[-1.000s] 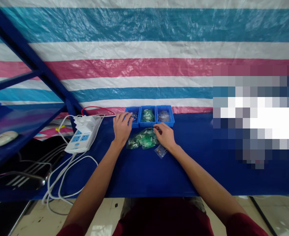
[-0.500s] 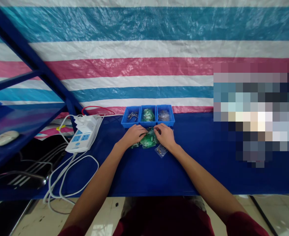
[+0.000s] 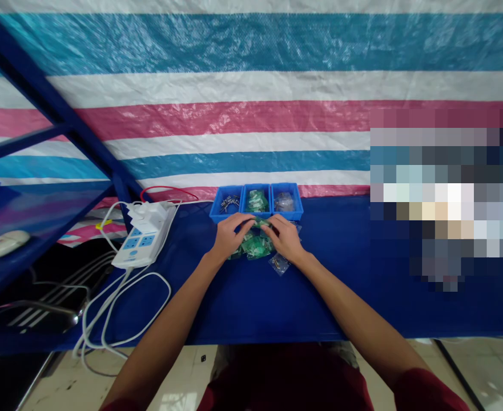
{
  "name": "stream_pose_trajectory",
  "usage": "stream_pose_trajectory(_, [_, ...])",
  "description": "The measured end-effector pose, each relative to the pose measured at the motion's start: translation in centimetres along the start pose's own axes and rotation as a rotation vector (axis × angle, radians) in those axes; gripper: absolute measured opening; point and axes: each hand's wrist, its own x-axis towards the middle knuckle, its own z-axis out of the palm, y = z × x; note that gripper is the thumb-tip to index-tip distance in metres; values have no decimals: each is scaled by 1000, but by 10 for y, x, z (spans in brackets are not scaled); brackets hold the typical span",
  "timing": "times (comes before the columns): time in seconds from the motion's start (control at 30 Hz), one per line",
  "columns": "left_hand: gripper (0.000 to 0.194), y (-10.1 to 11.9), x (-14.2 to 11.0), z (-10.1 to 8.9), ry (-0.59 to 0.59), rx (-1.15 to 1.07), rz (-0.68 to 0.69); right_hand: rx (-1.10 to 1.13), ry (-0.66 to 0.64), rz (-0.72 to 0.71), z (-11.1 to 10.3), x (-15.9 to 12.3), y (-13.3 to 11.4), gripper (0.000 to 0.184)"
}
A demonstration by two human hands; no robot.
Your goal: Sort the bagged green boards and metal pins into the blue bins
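Between my two hands, just in front of the blue bins, is a small green plastic bag [image 3: 260, 222]. My left hand [image 3: 230, 233] is closed, thumb and fingers pinching the bag's left side. On its other side my right hand [image 3: 286, 235] pinches it the same way. Below them on the table lies a pile of green bags [image 3: 256, 246] with small pale parts inside. A clear bag [image 3: 279, 263] of small metal pieces rests near my right wrist. What the held bag contains is hidden by my fingers.
Behind my hands stand a bin of metal pins [image 3: 215, 212], a bin of green bags [image 3: 257, 200] and a bin of clear bags [image 3: 299, 209]. At left sits a white power strip [image 3: 144, 242] with looped cables [image 3: 168, 285]. A blurred patch covers the right side.
My hands have come together above the pile, thumbs now nearly meeting, and a green bag is pinched between them. The pile and the bins have stayed in place.
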Motion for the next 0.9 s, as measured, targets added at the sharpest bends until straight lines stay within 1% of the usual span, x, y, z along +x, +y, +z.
stream_pose_trajectory(0.1, [29,3,1,0,-39,-90,-130,9,16,-16,0,1,1,31])
stream_pose_trajectory(0.17, [32,3,2,0,-66,-158,-188,12,27,-9,0,1,2,35])
stream_pose_trajectory(0.27, [39,2,2,2,-98,-254,-244,22,42,21,-1,2,1,41])
stream_pose_trajectory(0.33, [39,0,1,3,-110,-298,-258,34,43,36,-2,3,0,45])
stream_pose_trajectory(0.4, [36,0,1,3,-127,-307,-240,51,34,46,-3,3,-1,47])
stream_pose_trajectory(0.47, [35,0,2,1,-168,-291,-188,76,22,49,-4,3,-2,48])
stream_pose_trajectory(0.6, [44,2,3,-2,-302,-249,-32,90,9,46,-4,3,-3,47])
stream_pose_trajectory(0.63, [46,2,3,-1,-316,-227,-3,85,10,49,-3,2,-2,48])
stream_pose_trajectory(0.7, [40,0,3,1,-293,-173,27,76,14,65,-3,2,-2,49])
stream_pose_trajectory(0.77, [28,-3,2,3,-238,-137,23,72,25,89,-4,1,-2,51])
stream_pose_trajectory(0.8, [25,-4,2,4,-208,-132,9,76,38,95,-5,1,-3,51])
stream_pose_trajectory(0.83, [24,-5,2,4,-182,-134,-14,85,58,98,-5,1,-3,49])
stream_pose_trajectory(0.9, [26,-7,2,4,-136,-153,-75,117,117,97,-7,1,-5,40])
